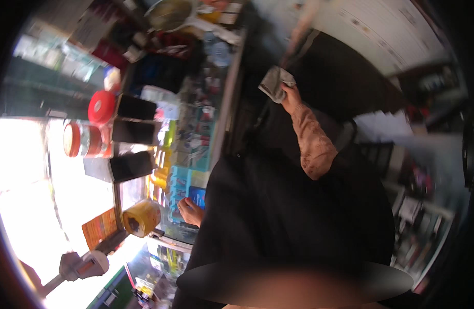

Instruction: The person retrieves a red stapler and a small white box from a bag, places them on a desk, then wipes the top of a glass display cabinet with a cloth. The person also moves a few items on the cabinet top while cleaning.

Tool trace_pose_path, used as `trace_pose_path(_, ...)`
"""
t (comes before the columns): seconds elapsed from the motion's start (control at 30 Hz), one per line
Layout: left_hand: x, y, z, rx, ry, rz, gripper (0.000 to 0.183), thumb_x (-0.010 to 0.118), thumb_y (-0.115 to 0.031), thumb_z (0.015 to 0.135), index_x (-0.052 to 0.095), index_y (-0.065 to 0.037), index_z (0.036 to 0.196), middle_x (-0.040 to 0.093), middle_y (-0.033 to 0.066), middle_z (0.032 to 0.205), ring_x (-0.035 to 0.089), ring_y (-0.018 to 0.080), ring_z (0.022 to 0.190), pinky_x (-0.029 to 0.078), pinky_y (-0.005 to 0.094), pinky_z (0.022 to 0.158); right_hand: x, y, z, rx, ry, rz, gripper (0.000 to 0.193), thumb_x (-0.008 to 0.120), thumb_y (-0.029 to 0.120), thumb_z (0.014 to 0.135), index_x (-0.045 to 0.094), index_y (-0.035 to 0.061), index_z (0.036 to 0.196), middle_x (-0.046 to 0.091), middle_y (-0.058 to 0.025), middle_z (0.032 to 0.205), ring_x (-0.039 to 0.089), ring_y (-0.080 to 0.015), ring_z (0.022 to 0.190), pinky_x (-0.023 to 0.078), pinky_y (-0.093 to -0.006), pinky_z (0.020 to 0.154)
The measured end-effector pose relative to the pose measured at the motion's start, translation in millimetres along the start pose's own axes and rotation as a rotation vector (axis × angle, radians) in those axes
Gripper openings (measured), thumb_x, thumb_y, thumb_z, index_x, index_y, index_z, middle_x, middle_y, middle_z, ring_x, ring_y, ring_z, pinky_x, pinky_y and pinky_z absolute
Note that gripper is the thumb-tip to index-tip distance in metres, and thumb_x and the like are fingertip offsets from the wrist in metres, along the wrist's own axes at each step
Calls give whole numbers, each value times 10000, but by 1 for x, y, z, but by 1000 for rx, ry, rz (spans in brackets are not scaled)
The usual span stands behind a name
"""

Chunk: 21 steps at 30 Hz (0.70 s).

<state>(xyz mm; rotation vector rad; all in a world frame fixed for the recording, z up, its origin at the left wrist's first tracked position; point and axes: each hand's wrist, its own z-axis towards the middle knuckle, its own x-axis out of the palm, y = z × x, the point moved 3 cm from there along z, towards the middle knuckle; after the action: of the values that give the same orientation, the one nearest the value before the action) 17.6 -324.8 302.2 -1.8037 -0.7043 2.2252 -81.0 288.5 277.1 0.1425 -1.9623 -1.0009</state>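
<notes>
My right hand reaches out with the arm extended, its fingers closed round a folded grey cloth. A dark rounded surface, perhaps a seat, lies just beyond the cloth. By the glass counter, my left hand rests low with its fingers curled; anything inside them is too small to make out. Right beside it are a blue card or packet and a light blue divided tray. Dark clothing covers much of the middle of the view.
Along the counter's left stand red-lidded jars, several black boxes and a yellow can. A grey-white lamp-like device is at the lower left. Crowded shelves line the right side.
</notes>
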Motion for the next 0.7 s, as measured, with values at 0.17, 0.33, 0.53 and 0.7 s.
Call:
trace_pose_path(0.17,19,30,30,63,64,-285,330,468,-323,1098,622,-33,1058,645,143,994,612,306,927,482,399,854,25,86,-117,94,14,315,402,555,126,980,566,33,1371,619,-110,1391,587,-301,1293,428,-500,1157)
trace_pose_path(0.33,25,-57,22,96,-40,-561,341,452,-317,1108,620,-20,1090,640,129,989,601,274,925,482,384,862,-15,113,-206,31,15,435,428,635,243,1002,552,48,1374,618,-92,1365,593,-274,1271,464,-480,1113)
trace_pose_path(0.53,35,-187,-5,355,400,-807,320,443,-290,1121,624,-27,1129,654,67,955,543,103,684,455,262,641,-118,110,-275,19,-151,444,423,672,158,975,543,36,1359,620,-113,1330,612,-259,1230,525,-463,1046)
trace_pose_path(0.7,68,-264,-44,479,545,-731,329,439,-297,1123,638,-35,1132,672,55,921,550,83,646,442,244,589,-209,144,-318,-81,-338,519,434,675,128,964,535,30,1363,615,-118,1337,615,-272,1228,526,-465,1052)
